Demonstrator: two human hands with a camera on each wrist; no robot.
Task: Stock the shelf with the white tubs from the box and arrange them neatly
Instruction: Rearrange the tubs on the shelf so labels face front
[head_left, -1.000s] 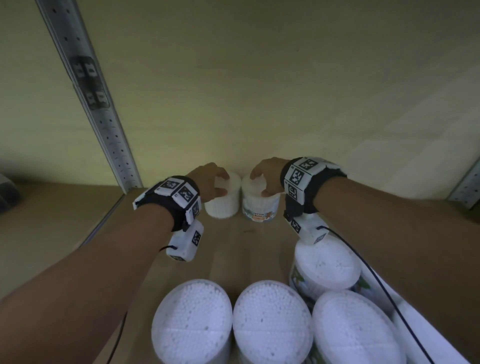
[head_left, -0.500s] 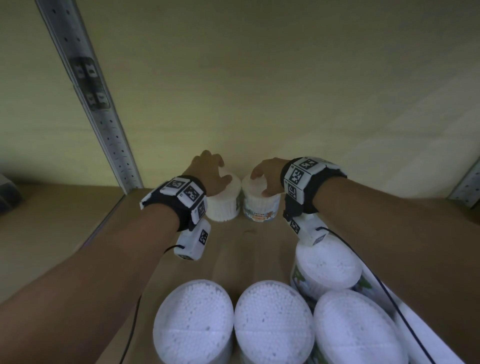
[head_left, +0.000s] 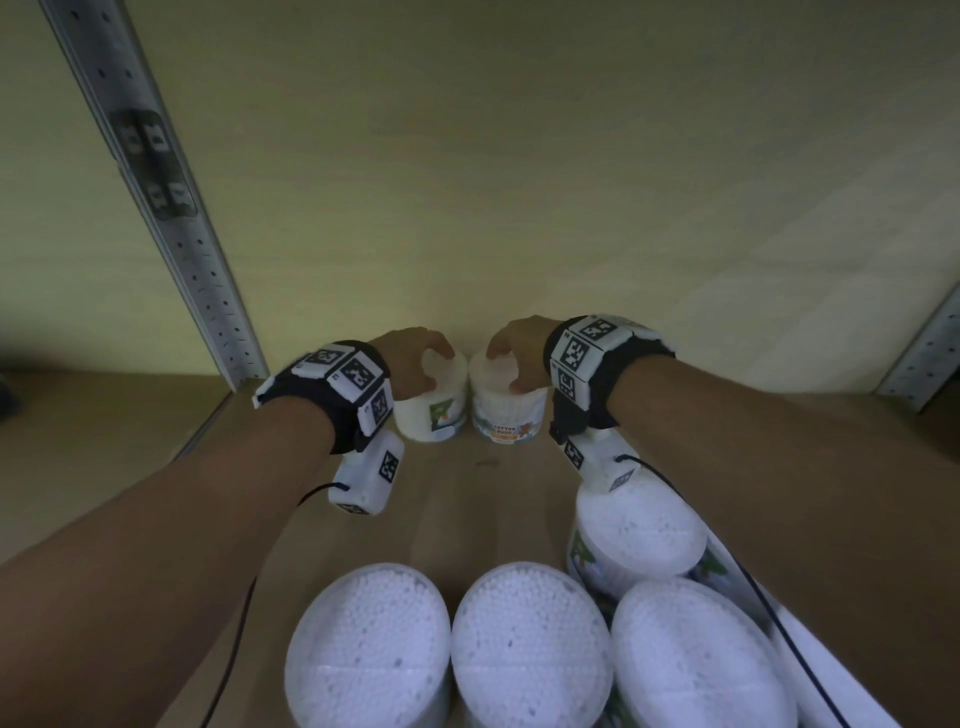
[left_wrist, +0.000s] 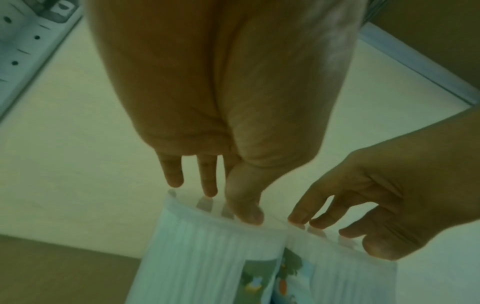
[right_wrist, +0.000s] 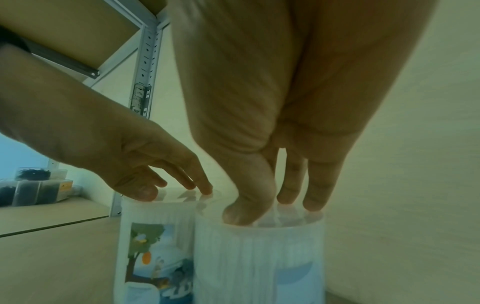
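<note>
Pale wall (head_left: 519, 182) backs the wooden shelf (head_left: 493, 493) I am stocking, with a perforated metal upright (head_left: 171, 223) at its left. Nearest me four tubs (head_left: 530, 644) packed with cotton buds wait in a cluster; I judge they are yet to be arranged. At the back, against the wall, two tubs stand upright and touching: my left hand (head_left: 410, 358) rests its loosely spread fingertips on the lid of the left tub (head_left: 431, 410), and my right hand (head_left: 519, 353) does likewise on the right tub (head_left: 509, 415). Neither hand grips. So two are placed, more remain.
</note>
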